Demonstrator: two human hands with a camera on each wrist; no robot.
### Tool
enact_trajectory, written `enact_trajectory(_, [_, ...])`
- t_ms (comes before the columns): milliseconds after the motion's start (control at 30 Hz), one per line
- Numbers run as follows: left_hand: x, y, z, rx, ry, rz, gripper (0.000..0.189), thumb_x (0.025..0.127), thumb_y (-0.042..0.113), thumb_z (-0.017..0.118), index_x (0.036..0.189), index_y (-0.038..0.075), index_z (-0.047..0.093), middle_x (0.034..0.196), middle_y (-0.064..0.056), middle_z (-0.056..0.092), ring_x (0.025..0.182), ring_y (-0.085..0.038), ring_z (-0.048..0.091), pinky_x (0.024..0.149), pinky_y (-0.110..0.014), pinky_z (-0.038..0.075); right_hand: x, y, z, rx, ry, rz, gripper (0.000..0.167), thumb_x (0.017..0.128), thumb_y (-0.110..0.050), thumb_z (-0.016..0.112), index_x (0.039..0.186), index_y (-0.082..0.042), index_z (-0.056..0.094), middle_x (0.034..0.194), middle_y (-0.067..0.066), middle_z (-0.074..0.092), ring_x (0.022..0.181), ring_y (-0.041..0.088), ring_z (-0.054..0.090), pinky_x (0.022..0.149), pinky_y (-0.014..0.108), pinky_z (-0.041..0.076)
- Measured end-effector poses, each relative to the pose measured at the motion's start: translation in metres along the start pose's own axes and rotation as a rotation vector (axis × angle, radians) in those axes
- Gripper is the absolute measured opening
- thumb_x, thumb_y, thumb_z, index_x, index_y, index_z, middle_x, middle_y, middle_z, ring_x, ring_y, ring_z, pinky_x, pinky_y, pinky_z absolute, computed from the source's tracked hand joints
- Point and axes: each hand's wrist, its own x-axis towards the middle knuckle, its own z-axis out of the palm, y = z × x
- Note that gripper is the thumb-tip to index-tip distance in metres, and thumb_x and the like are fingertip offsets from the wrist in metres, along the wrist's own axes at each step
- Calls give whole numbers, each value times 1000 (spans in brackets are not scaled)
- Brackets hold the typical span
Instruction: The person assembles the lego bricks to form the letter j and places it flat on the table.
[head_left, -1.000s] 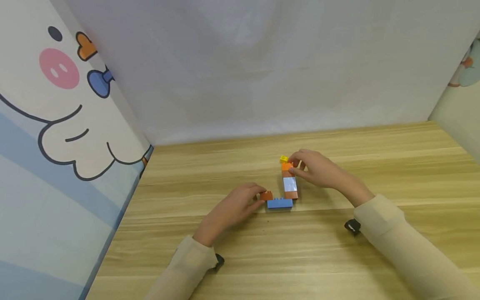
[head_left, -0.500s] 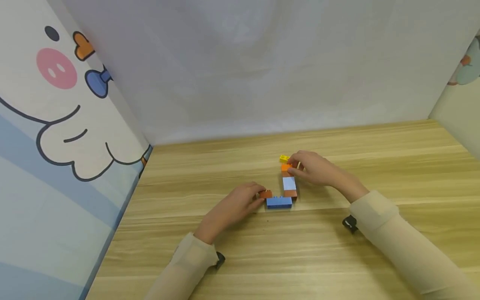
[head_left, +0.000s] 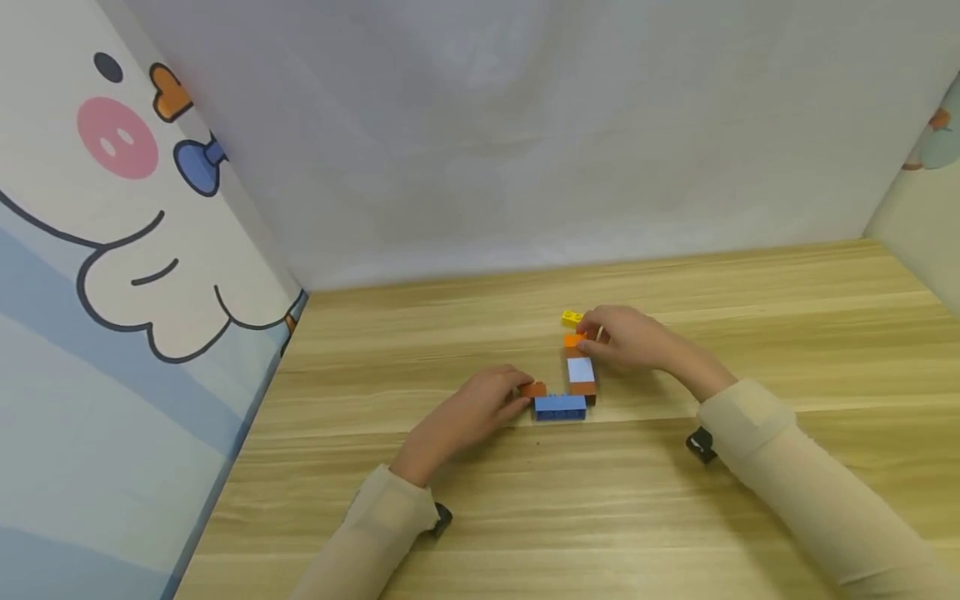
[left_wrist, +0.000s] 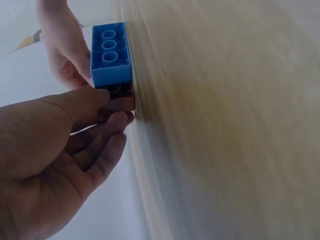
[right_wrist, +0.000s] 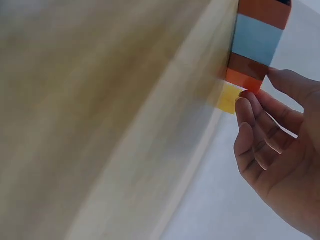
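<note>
My left hand (head_left: pixel 476 410) pinches a small brown toy brick (head_left: pixel 535 389) between thumb and fingers. That brick joins the left end of a long blue brick (head_left: pixel 560 403), whose hollow underside (left_wrist: pixel 110 49) faces the left wrist camera. From the blue brick's right end a column runs away from me: brown, light blue (head_left: pixel 581 370), brown, then an orange brick (head_left: pixel 573 340) at the far end. My right hand (head_left: pixel 628 337) pinches this far end, thumb on one side and fingers on the other. A yellow brick (head_left: pixel 571 317) lies just beyond, partly behind the right fingertips.
The wood-grain table (head_left: pixel 480 517) carries the bricks. A pale curtain (head_left: pixel 480 167) hangs behind it, and a panel with a cartoon print (head_left: pixel 112 250) stands along the left. Small dark devices (head_left: pixel 701 446) are strapped at both wrists.
The joined bricks have tilted, so the blue brick's underside now shows towards me. The orange end has come slightly nearer with my right hand, widening the gap to the yellow brick.
</note>
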Motion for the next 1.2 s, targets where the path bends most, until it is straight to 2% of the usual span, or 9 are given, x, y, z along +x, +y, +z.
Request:
enact_trajectory(267, [3,-2,1,-6,-3,-7,31,105,17,59,130,2,66,118,-11,71,97,-17,63,90,-35,55,19,4,-11,-85,67,26,25,98,-15,66,116,2,66,108,18,70,94,30,68,86,47,57])
enact_trajectory(467, [6,-3,3,1,9,28,28,103,13,60,126,-1,67,115,-13,72,99,-21,66,91,-38,56,34,6,-12,-88,29,80,25,97,-15,68,116,2,65,113,21,69,103,34,66,92,49,55])
enact_trajectory(633, [9,-3,4,12,3,13,28,103,14,61,126,-1,67,115,-12,72,99,-20,66,91,-36,56,42,12,-10,-70,-1,127,27,96,-16,69,115,2,65,114,21,68,104,34,64,94,51,52])
enact_trajectory(767, [9,-3,4,7,-2,0,28,102,14,61,125,0,68,114,-11,72,98,-19,66,91,-36,56,45,18,-6,-50,-3,134,26,94,-17,70,113,1,66,111,19,69,100,32,64,93,50,52])
enact_trajectory(1033, [7,-4,6,-8,9,9,27,101,14,63,123,-1,69,111,-11,72,96,-18,66,87,-35,56,42,21,-4,-8,-6,90,21,95,-11,64,112,2,68,110,20,72,102,33,66,95,51,53])
enact_trajectory(1200, [5,0,3,-28,-2,1,27,101,14,64,123,0,69,109,-10,72,95,-17,66,87,-33,56,39,25,-5,24,-49,44,19,98,-11,63,110,1,70,110,20,73,104,34,67,96,52,53])
